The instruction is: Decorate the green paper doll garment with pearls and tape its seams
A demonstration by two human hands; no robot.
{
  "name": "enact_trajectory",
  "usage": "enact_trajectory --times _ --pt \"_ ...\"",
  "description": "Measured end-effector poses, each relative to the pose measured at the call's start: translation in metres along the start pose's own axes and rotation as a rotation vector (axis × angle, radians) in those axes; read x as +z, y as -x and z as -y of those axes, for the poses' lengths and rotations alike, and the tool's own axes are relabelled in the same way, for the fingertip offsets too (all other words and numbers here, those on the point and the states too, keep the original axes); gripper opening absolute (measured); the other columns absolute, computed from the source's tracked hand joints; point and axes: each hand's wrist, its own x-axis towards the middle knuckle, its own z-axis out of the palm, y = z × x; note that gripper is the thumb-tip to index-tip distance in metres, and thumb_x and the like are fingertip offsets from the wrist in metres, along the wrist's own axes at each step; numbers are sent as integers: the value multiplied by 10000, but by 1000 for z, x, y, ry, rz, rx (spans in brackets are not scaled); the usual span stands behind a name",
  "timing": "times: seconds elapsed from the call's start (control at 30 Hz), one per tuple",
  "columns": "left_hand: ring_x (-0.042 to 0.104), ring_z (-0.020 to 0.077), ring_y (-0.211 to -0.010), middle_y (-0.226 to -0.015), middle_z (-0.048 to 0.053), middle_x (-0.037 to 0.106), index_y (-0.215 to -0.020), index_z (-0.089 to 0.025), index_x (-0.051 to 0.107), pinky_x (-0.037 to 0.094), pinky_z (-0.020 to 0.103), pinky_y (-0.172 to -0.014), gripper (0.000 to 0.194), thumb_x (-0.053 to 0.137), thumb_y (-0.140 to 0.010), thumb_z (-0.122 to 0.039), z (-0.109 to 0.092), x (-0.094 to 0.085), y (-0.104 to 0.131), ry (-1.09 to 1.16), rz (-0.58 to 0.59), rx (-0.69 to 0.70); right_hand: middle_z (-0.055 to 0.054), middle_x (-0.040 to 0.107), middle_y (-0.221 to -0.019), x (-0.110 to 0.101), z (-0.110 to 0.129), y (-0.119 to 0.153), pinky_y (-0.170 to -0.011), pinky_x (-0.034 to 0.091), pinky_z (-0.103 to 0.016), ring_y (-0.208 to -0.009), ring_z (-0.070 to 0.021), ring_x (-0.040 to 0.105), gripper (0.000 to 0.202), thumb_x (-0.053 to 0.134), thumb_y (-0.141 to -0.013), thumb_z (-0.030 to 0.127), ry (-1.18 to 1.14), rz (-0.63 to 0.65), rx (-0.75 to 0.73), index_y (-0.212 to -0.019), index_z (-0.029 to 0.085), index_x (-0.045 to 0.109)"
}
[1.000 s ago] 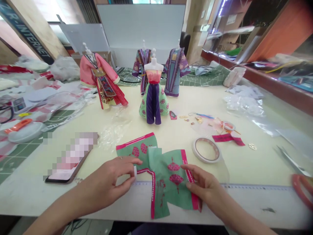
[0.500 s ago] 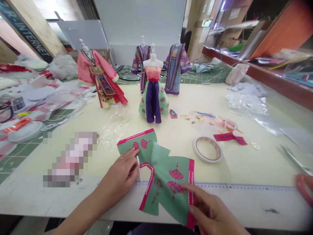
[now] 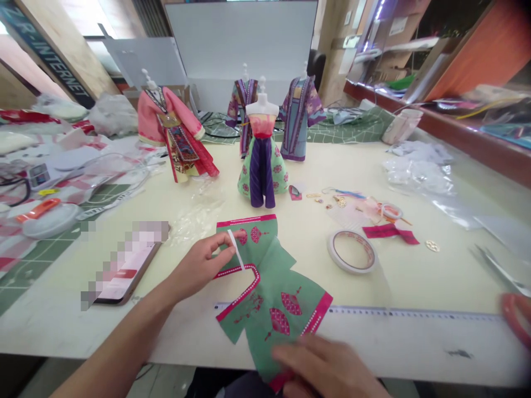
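Observation:
A small green garment piece (image 3: 265,260) with crimson trim and fan motifs lies flat on the table, turned at a slant. My left hand (image 3: 203,262) is at its upper left, forefinger stretched out over a fan motif, thumb and finger closed on a narrow white strip (image 3: 235,250). My right hand (image 3: 327,367), smeared by motion, is at the lower right edge of the cloth; its fingertips lie by the crimson border, and whether they grip it is unclear.
Dressed doll form (image 3: 262,155) stands behind the cloth, others beyond. Tape roll (image 3: 352,252), crimson ribbon (image 3: 390,233), scissors (image 3: 504,276) and small trinkets lie right. A phone (image 3: 128,271) is left; a ruler (image 3: 415,314) runs along the front.
The garment piece has turned clockwise. My left hand has moved up with the white strip, now in fuller view. My right hand has shifted left and down.

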Motion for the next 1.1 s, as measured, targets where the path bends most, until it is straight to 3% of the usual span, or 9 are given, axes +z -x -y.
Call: enact_trajectory --times 0.07,0.13,0.27,0.37,0.47,0.57,0.7,0.93,1.1 --pt "605 244 -1017 -1115 54 665 -808 -213 588 483 379 -849 222 424 -872 -349 2 3 -2 -19 39 23 -101 665 -975 -16 -6 -5 -811 512 -398 -887 -251 608 308 434 -887 136 344 -95 -86 -1146 124 599" --pt "604 247 -1012 -1033 49 680 -785 -211 576 473 387 -858 229 420 -870 -355 4 7 -5 -34 89 27 -123 633 -1071 -22 -15 -6 -862 486 -450 -997 -284 559 292 441 -905 174 569 -112 -108 -1148 112 590" --pt "585 258 -1071 -1030 55 673 -757 -211 537 463 390 -876 237 400 -890 -350 5 13 -12 -11 105 2 -147 622 -1103 -2 -21 2 -808 513 -417 -997 -302 559 325 514 -897 348 769 -187 -119 -1091 113 625" --pt "522 262 -1184 -1103 61 657 -785 -220 523 442 391 -923 231 378 -913 -346 3 13 -16 24 107 -11 -117 661 -892 19 -14 4 -654 526 -349 -769 -250 592 377 497 -892 465 755 -288 -191 -916 125 659" --pt "466 275 -1247 -1227 74 606 -809 -224 516 418 418 -956 216 376 -919 -346 1 10 -17 52 101 -20 -66 631 -748 28 -6 -1 -564 494 -294 -639 -195 559 366 460 -916 457 680 -309 -270 -820 152 638" --pt "495 280 -1216 -1313 68 547 -796 -220 512 412 432 -959 215 384 -913 -348 1 9 -15 65 93 -27 -82 641 -851 25 -5 -7 -644 499 -315 -743 -217 571 278 515 -883 396 653 -311 -240 -911 147 635" --pt "515 274 -1192 -1163 41 637 -714 -220 480 428 403 -934 240 414 -895 -363 4 10 -13 55 81 -30 -93 638 -991 24 -10 -11 -782 484 -348 -891 -239 557 308 575 -835 414 685 -267 -214 -986 151 625" --pt "524 263 -1181 -1244 55 598 -728 -217 500 423 409 -951 229 431 -896 -357 4 8 -13 78 84 -40 -93 653 -958 32 -14 -6 -777 494 -350 -858 -234 572 260 540 -861 373 656 -326 -252 -949 148 635" --pt "560 239 -1132 -1279 37 578 -805 -217 570 453 390 -928 202 460 -903 -356 -3 2 1 182 25 -33 -77 663 -907 7 -9 2 -719 527 -337 -796 -215 601 270 414 -949 320 521 -312 -239 -945 168 638"
